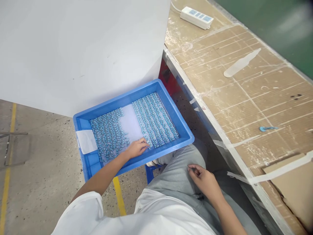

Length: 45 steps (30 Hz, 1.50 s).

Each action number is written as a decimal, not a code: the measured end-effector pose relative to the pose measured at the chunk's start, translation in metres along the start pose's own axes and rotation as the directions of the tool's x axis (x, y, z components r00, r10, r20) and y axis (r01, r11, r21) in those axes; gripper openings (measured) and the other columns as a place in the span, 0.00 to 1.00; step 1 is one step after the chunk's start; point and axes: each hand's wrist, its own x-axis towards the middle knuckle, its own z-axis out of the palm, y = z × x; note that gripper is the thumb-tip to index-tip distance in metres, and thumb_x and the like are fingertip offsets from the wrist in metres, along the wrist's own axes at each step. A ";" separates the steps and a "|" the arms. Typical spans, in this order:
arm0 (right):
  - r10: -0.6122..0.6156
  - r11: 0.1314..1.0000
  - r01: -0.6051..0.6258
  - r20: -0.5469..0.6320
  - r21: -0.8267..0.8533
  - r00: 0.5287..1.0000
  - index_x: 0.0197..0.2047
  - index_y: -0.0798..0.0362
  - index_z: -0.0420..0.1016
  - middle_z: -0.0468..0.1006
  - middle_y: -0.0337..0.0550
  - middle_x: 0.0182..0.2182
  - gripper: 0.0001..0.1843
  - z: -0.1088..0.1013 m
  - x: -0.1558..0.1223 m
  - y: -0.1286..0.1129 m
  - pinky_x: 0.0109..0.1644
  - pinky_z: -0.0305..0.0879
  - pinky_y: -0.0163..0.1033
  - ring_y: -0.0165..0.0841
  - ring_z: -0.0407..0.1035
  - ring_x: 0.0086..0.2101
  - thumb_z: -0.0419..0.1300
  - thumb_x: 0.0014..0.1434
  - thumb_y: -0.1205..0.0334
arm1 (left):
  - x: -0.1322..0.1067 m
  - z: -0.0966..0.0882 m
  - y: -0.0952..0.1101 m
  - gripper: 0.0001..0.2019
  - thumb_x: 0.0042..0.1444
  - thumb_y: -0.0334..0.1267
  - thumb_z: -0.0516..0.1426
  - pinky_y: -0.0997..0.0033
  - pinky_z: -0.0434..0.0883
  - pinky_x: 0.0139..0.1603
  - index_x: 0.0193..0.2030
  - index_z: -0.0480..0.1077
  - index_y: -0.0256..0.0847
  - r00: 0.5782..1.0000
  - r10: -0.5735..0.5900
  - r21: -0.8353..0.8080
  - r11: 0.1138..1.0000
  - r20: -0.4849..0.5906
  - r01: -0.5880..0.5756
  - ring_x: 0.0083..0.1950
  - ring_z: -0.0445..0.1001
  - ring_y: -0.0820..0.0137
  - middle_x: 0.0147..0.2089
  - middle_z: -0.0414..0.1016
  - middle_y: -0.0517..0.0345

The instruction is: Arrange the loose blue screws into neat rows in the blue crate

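A blue plastic tray (184, 130) sits low by my knees, lined with a white sheet and holding several small light-blue parts (155, 119) in two patches. My left hand (137, 148) reaches into the tray, fingers pinched together at the near edge of the right patch, touching the parts there. What the fingers hold, if anything, is too small to see. My right hand (204, 179) rests on my grey-trousered thigh, fingers curled loosely, nothing in it.
A cardboard-covered workbench (244, 98) runs along the right, with one blue part (267, 128), a white power strip (197, 17) and a pale flat strip (241, 63) on it. A large white panel (80, 49) stands behind the tray. Concrete floor with yellow lines lies left.
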 end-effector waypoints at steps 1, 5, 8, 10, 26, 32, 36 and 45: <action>0.000 1.000 0.000 0.000 0.000 1.000 0.44 0.52 0.79 0.68 0.36 0.20 0.28 0.000 0.000 0.001 0.31 0.61 0.38 0.32 0.64 0.22 0.51 0.56 0.40 | -0.006 -0.007 -0.005 0.14 0.66 0.37 0.51 0.70 0.72 0.51 0.53 0.74 0.44 0.996 -0.057 -0.007 0.998 -0.072 0.057 0.47 0.74 0.70 0.49 0.71 0.53; -0.005 1.000 0.005 -0.011 -0.004 1.000 0.44 0.51 0.79 0.67 0.35 0.20 0.26 0.002 0.001 0.007 0.31 0.61 0.37 0.32 0.65 0.23 0.52 0.56 0.41 | -0.040 -0.039 -0.034 0.15 0.65 0.37 0.51 0.65 0.73 0.56 0.54 0.73 0.43 0.863 -0.399 0.043 0.901 -0.310 0.432 0.51 0.73 0.66 0.52 0.70 0.50; -0.023 1.000 0.023 -0.010 -0.011 1.000 0.43 0.51 0.78 0.68 0.36 0.20 0.25 0.003 0.004 0.008 0.32 0.62 0.37 0.32 0.65 0.23 0.52 0.57 0.41 | -0.061 -0.054 -0.052 0.15 0.64 0.38 0.53 0.64 0.72 0.58 0.54 0.72 0.43 0.813 -0.512 0.097 0.827 -0.277 0.554 0.54 0.73 0.64 0.54 0.70 0.50; -0.035 0.999 0.035 -0.003 -0.014 0.999 0.41 0.50 0.78 0.68 0.36 0.21 0.24 0.004 0.007 0.006 0.32 0.62 0.37 0.33 0.66 0.24 0.52 0.57 0.41 | -0.067 -0.057 -0.057 0.14 0.64 0.38 0.53 0.63 0.71 0.59 0.54 0.72 0.44 0.822 -0.523 0.112 0.824 -0.227 0.555 0.56 0.72 0.64 0.55 0.70 0.51; -0.025 0.999 0.025 0.014 -0.025 1.000 0.43 0.51 0.77 0.69 0.36 0.21 0.26 0.007 0.005 0.000 0.32 0.62 0.37 0.33 0.67 0.24 0.51 0.56 0.40 | -0.029 -0.055 -0.046 0.14 0.65 0.38 0.51 0.66 0.72 0.48 0.51 0.75 0.43 0.746 -0.622 0.187 0.724 -0.239 0.664 0.49 0.76 0.62 0.52 0.74 0.48; -0.023 0.999 0.024 0.018 -0.023 1.000 0.44 0.50 0.77 0.69 0.36 0.21 0.26 0.011 0.008 0.001 0.32 0.62 0.37 0.33 0.67 0.24 0.51 0.56 0.41 | -0.025 -0.053 -0.014 0.13 0.62 0.37 0.54 0.68 0.71 0.51 0.50 0.77 0.44 0.804 -0.595 0.196 0.786 -0.016 0.586 0.50 0.76 0.64 0.49 0.78 0.51; -0.040 0.999 0.040 0.014 -0.018 0.999 0.43 0.50 0.75 0.69 0.35 0.21 0.24 0.013 0.009 0.000 0.33 0.62 0.38 0.33 0.67 0.24 0.51 0.56 0.41 | -0.017 -0.032 0.012 0.11 0.58 0.37 0.59 0.70 0.70 0.48 0.47 0.77 0.44 0.771 -0.607 0.167 0.794 0.192 0.584 0.47 0.77 0.64 0.44 0.81 0.53; -0.030 1.000 0.030 0.002 0.000 1.000 0.44 0.50 0.74 0.67 0.34 0.20 0.24 0.013 0.005 -0.002 0.32 0.61 0.37 0.33 0.66 0.24 0.51 0.56 0.41 | -0.015 -0.017 0.010 0.13 0.63 0.44 0.57 0.67 0.71 0.50 0.50 0.73 0.41 0.896 -0.443 0.084 0.894 0.026 0.439 0.47 0.76 0.64 0.49 0.77 0.49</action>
